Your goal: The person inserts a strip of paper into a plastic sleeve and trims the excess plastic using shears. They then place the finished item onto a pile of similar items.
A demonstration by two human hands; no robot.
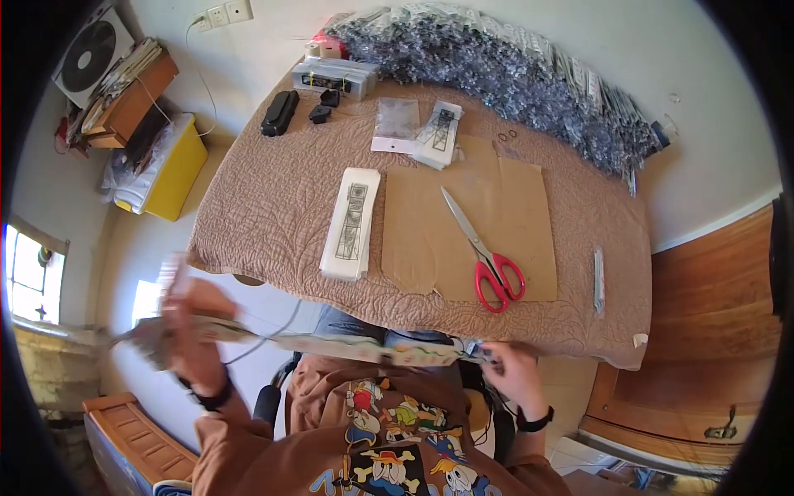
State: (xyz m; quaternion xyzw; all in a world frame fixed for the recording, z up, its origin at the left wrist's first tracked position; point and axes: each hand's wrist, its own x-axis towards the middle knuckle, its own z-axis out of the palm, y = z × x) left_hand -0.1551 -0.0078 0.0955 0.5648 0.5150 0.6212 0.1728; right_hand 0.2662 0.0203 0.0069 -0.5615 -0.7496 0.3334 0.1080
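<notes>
A long pale printed strip (331,346) stretches across my lap, just in front of the table's near edge. At its left end my left hand (197,331) is closed around it, raised and smeared by motion; a blurred greyish part of the strip sticks out beyond. My right hand (514,376) pinches the other end, where a small bluish bit shows by the fingertips. Scissors (473,240) with red handles lie closed on a cardboard sheet (422,215) nearer the right hand. Left of the cardboard rests a stack of white printed slips (350,223).
On the quilted brown cloth (265,190) are a clear bag (397,120), printed packets (438,136), black pieces (280,113) and a thin packet (599,281). Silvery tinsel bundles (513,74) line the back edge. A yellow bin (175,178) stands at the left.
</notes>
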